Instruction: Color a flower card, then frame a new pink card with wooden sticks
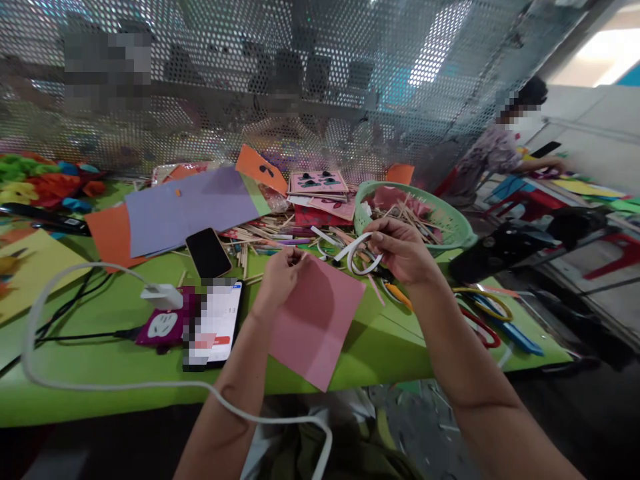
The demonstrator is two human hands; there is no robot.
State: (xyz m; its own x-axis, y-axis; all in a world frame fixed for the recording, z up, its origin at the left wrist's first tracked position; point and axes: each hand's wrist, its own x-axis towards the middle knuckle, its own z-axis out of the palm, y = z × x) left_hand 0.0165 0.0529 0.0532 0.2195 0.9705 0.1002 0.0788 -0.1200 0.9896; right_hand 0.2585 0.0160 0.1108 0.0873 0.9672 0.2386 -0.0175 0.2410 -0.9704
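A sheet of pink paper (325, 313) lies at an angle in front of me on the green table. Over its upper left edge is my left hand (283, 277), with the fingers pinched together. Whatever is between those fingertips, if anything, is too small to make out. Raised above the table to the right, my right hand (403, 253) is closed on a narrow white strip (357, 257) that curls into a loop. The strip's material is unclear.
Beyond my hands are scattered wooden sticks (245, 257), stacked pink cards (320, 183) and a green basket (463, 230). Two phones, one dark (209, 253) and one lit (220, 320), lie left by a purple power socket (163, 327). Scissors (483, 327) lie right. Another person (493, 150) sits farther off.
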